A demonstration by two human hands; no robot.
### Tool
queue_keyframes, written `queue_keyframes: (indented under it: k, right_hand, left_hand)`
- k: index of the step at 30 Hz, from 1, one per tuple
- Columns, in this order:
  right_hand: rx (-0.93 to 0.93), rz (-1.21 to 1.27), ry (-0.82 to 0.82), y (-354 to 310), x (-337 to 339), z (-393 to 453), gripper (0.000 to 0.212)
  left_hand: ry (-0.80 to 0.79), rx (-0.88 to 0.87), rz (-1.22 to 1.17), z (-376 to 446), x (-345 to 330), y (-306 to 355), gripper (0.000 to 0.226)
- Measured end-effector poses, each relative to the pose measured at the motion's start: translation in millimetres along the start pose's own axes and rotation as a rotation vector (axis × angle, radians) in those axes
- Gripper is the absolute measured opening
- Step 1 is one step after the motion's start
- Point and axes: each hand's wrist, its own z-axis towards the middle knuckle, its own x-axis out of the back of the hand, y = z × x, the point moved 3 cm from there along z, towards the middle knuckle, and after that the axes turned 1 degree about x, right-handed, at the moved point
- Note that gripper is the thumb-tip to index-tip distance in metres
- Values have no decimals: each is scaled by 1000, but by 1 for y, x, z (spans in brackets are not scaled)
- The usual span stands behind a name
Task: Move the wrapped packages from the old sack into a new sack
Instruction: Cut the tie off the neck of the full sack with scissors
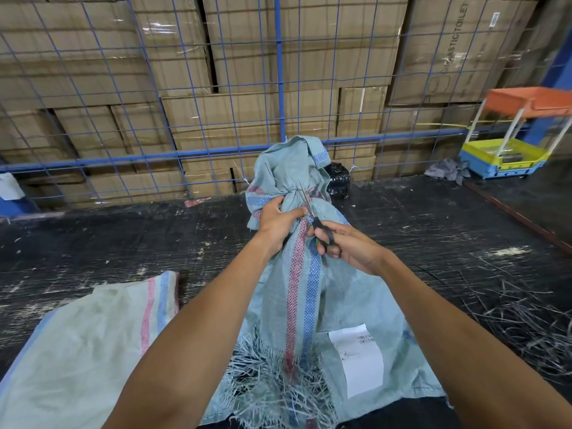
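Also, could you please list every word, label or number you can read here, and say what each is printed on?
"PLASTIC TOILET": printed sideways on a cardboard box at the upper right.
White label on the blue-green sack: printed lines too blurred to read.
White sticker on the same box: too small to read.

stacked cardboard boxes (235,119), blue wire fence (280,88), plastic cart (507,140)

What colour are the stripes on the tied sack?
Red and blue stripes run down the pale green sack, seen from the head view.
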Motion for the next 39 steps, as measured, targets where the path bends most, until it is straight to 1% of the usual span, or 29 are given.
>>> queue_keyframes:
  k: [3,6,8,10,13,15,17,19,22,25,27,29,32,34,37,39]
  right_hand:
    - [-21,-17,-14,4,3,2,25]
    - [36,-4,57,6,2,4,26]
    - [122,124,154,0,10,7,26]
    - [148,214,207,-12,22,13,32]
    - [120,96,170,-27,26,16,40]
    - [69,89,121,-27,21,15,50]
    - [7,91,38,-23,11,13,59]
    - [-56,93,-60,-16,2,12,63]
    - [-121,77,-128,-9,-1,10,57]
    - [-159,50,-120,-6,2,6,42]
    - [-156,-12,-72,-8,5,6,38]
    - [-114,-50,-8,-10,6,5,37]
    - [-30,6,97,-8,18,-1,42]
    - [-29,-30,208,5,35,-12,37]
    - [-110,-152,420,49,74,-44,18]
    - [-266,-295,620,95,108,-84,16]
  left_hand:
    - [1,-4,-23,-2,-1,0,31]
    - [-21,-37,4,-5,-3,3,35]
    - [-68,-47,17,-8,-6,4,38]
    - [-90,-32,-3,-11,-5,0,41]
    - [-58,6,-39,-9,4,-5,45]
    - [-31,12,-33,-6,8,-7,44]
    - [-15,7,-11,-5,8,-5,42]
    - [-5,6,3,-5,8,-3,40]
    - [1,25,7,-5,7,-2,37]
    - [-5,36,16,-3,8,-4,38]
    - [-16,39,23,-3,8,-4,39]
    - [-31,44,18,-3,8,-6,40]
    - [-35,73,4,-3,6,-10,43]
    - [-28,112,-17,-4,3,-16,44]
    - [-24,161,-41,-12,-7,-27,42]
    - [-45,182,-4,-18,-25,-44,41]
